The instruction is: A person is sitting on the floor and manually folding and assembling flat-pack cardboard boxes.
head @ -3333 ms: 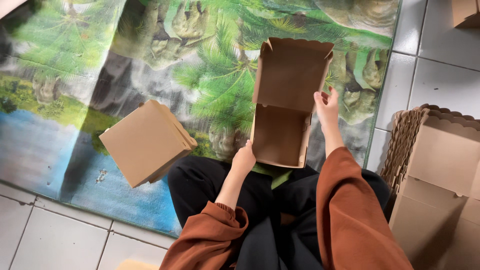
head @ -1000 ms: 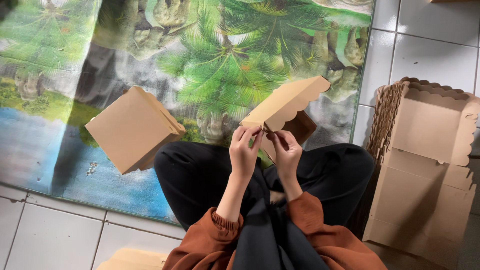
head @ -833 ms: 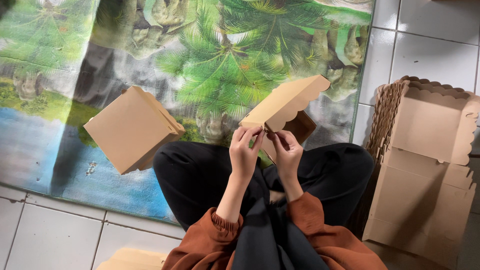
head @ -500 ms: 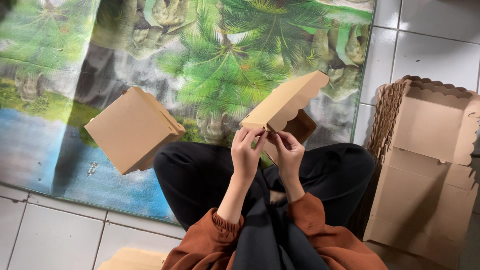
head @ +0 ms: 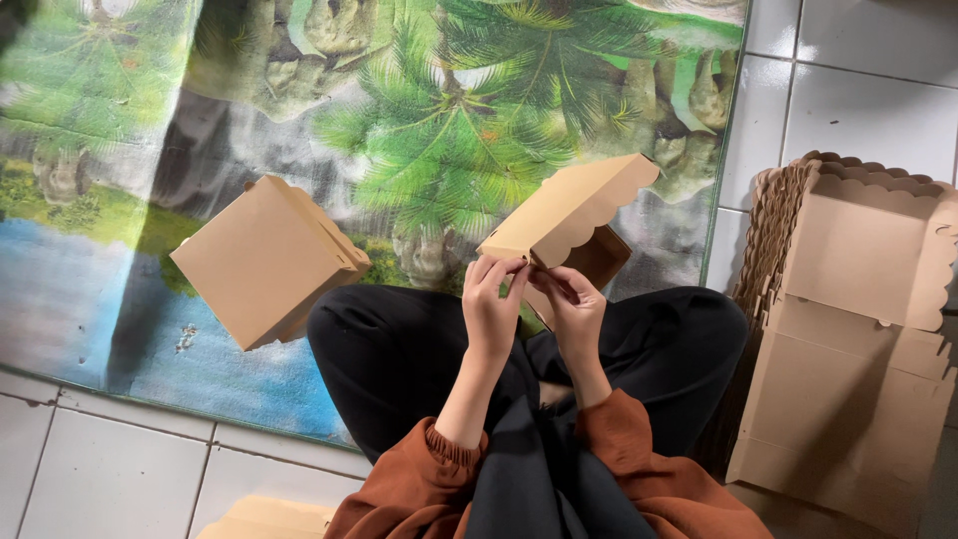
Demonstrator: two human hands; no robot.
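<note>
While a finished box [head: 267, 262] lay on the printed mat [head: 120, 120], the left hand [head: 493, 304] and right hand [head: 572, 311] pinched the scallop-lidded cardboard box [head: 569, 212] above the lap, fingers closed on its front edge.

Both forearms rise from rust-coloured sleeves bunched at the elbows and meet close together above the crossed legs in black trousers. The left hand [head: 494, 304] stands upright, palm turned inward, its fingers [head: 504, 268] pinched at the top. The right hand [head: 571, 314] sits just beside it, fingers curled toward the left hand.
</note>
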